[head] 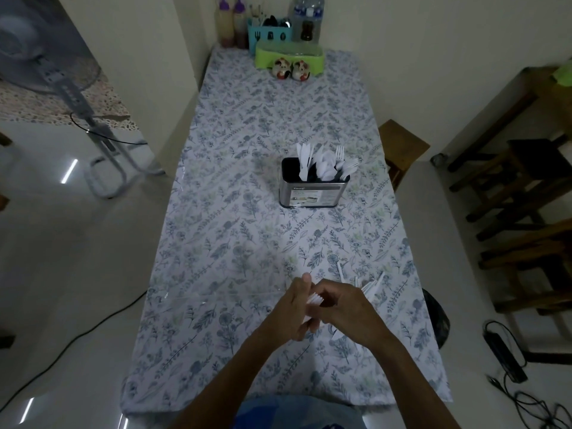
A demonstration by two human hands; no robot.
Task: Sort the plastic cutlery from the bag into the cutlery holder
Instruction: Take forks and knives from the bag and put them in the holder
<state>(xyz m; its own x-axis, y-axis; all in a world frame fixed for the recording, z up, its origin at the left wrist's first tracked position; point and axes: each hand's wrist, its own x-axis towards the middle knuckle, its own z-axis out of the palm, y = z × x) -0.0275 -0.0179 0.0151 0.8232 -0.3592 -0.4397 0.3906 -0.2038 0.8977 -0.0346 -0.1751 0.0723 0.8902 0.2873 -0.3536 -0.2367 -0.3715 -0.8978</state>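
From my head view, my left hand [295,308] and my right hand [343,311] meet low in the centre of the frame, above the counter covered in a blue-and-white floral cloth [235,230]; together they hold a small bundle of white plastic cutlery [313,301], my left fingers curled round one side and my right fingers folded over the other; more loose white plastic pieces [370,284] lie on the cloth just right of my right hand; I cannot make out the bag; the shiny metal cutlery holder with a printed label [314,193] stands upright at the centre of the frame, well apart from my hands, with white knives, spoons and forks standing in it; a green plastic box [289,57] sits at the top centre.
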